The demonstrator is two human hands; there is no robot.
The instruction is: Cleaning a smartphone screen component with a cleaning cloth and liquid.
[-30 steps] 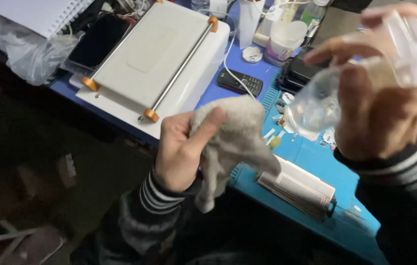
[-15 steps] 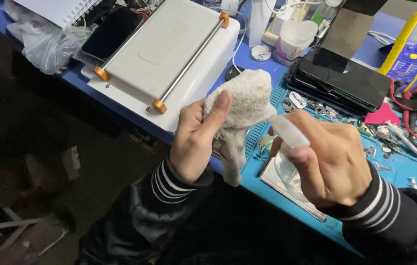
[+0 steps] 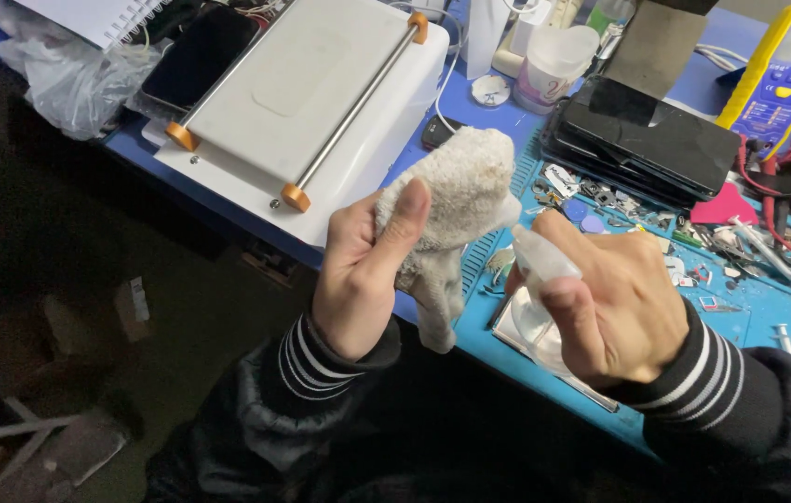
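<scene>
While the left hand (image 3: 358, 279) grips a cloth (image 3: 456, 196), the right hand (image 3: 614, 298) clasps a clear spray bottle (image 3: 535, 279).

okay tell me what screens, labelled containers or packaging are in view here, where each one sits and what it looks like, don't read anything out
Phone: far left of the bench beside the white machine, flat, dark rectangular screen, off.
Stack of dark phones: behind the right hand, glossy black rectangles, screens off.
Plastic cup: back of the bench, translucent white with a printed label.
Yellow meter: back right corner, yellow case, blue face with labelled buttons.
Plastic bag: far left edge, crumpled, clear.
</scene>
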